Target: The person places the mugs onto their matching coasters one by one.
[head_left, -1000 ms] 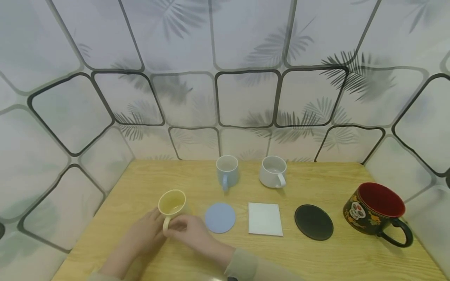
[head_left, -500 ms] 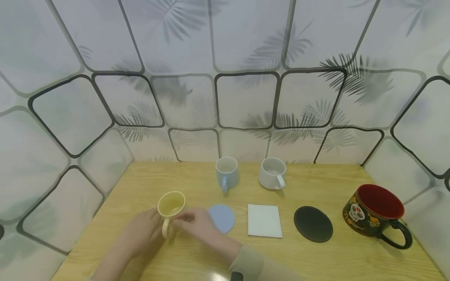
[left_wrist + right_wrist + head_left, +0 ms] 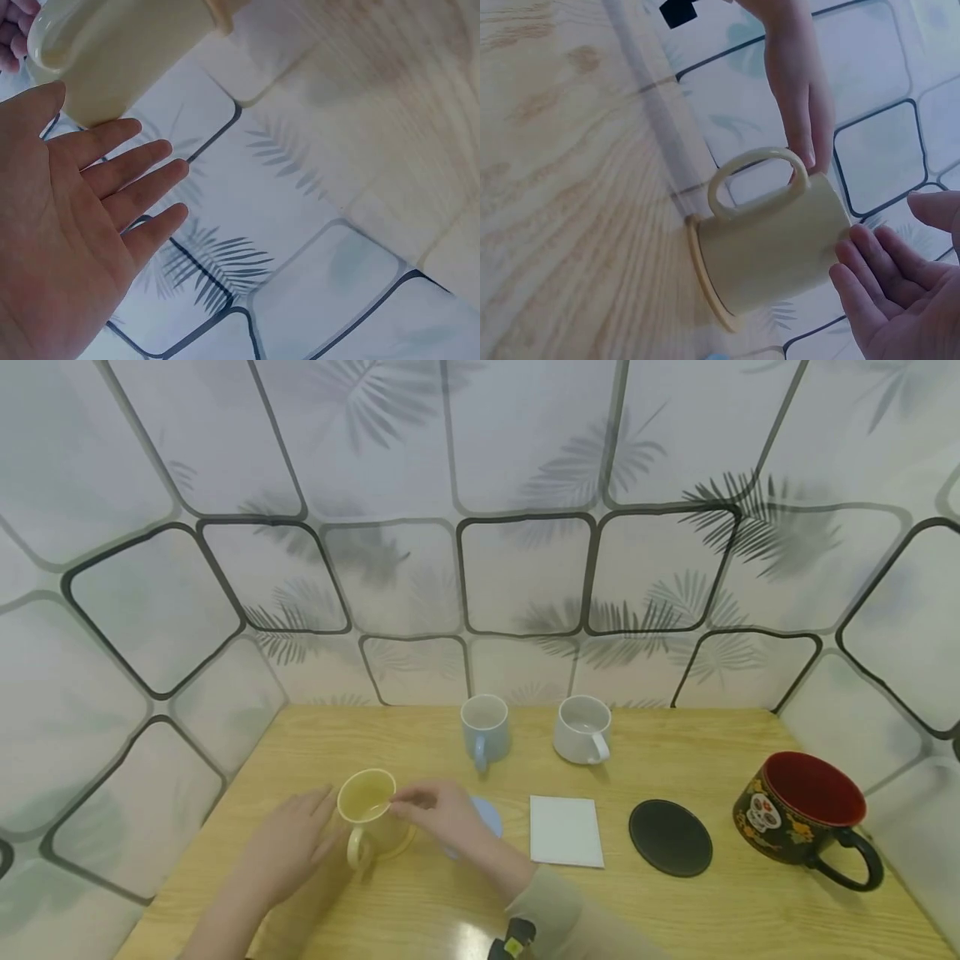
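A pale yellow mug (image 3: pixel 384 833) stands upright on a round yellow coaster (image 3: pixel 707 287), its handle facing the person. To its left, my left hand (image 3: pixel 288 843) has its fingers extended; in the left wrist view its palm shows with nothing in it. My right hand (image 3: pixel 444 820) is at the mug's right, fingertips by the rim and slightly bent. Whether those fingertips touch the mug I cannot tell. Under that hand, a round blue coaster (image 3: pixel 489 817) is partly hidden.
Behind stand a light blue mug (image 3: pixel 491 742) and a white mug (image 3: pixel 576 742). Rightward lie a white square coaster (image 3: pixel 566 831) and a black round coaster (image 3: pixel 670 837), then a large black skull-patterned mug (image 3: pixel 780 827). Patterned panels enclose the wooden table (image 3: pixel 330 739).
The right hand has left the yellow mug's handle and moved right along its rim, covering more of the blue coaster. The left hand has drawn slightly leftward from the mug. The yellow coaster now shows.
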`<state>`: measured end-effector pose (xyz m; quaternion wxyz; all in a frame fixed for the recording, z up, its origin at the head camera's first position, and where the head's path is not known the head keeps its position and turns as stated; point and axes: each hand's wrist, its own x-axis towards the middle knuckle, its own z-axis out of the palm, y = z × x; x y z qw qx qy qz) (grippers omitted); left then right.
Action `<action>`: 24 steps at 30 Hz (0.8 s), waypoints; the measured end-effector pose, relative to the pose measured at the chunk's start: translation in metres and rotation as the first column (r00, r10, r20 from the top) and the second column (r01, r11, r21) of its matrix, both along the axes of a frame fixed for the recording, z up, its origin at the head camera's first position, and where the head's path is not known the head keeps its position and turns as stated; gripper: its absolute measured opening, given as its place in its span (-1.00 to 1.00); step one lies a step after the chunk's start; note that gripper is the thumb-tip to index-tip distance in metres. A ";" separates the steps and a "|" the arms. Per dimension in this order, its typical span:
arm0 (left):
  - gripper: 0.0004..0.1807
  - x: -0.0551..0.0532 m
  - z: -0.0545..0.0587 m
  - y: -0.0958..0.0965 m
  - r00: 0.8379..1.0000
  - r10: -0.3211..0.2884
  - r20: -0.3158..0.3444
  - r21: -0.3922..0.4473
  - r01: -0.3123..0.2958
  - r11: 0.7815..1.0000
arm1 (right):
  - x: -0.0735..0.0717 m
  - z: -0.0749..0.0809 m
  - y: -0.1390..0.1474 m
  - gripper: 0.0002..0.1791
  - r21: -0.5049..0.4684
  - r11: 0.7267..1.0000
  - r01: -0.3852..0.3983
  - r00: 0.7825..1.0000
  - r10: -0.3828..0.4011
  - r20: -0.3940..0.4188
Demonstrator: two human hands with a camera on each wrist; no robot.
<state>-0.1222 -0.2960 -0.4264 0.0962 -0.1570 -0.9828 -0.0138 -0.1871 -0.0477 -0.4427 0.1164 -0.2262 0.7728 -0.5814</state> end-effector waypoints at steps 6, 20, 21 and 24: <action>-0.34 0.001 0.011 0.004 0.999 0.005 -0.054 -0.049 -0.007 0.999 | -0.008 0.003 0.010 -0.69 -0.078 0.996 -0.043 0.998 0.045 0.031; -0.32 0.004 0.030 0.027 0.997 -0.037 -0.065 -0.070 0.032 0.997 | -0.022 0.010 0.028 -0.62 -0.193 0.981 0.000 0.992 0.024 0.121; -0.33 0.004 0.031 0.029 0.997 -0.040 -0.064 -0.069 0.036 0.997 | -0.023 0.011 0.029 -0.62 -0.192 0.981 0.008 0.992 0.016 0.123; -0.34 0.005 0.031 0.034 0.997 -0.052 -0.064 -0.070 0.047 0.996 | -0.025 0.012 0.033 -0.60 -0.204 0.979 0.018 0.992 0.008 0.128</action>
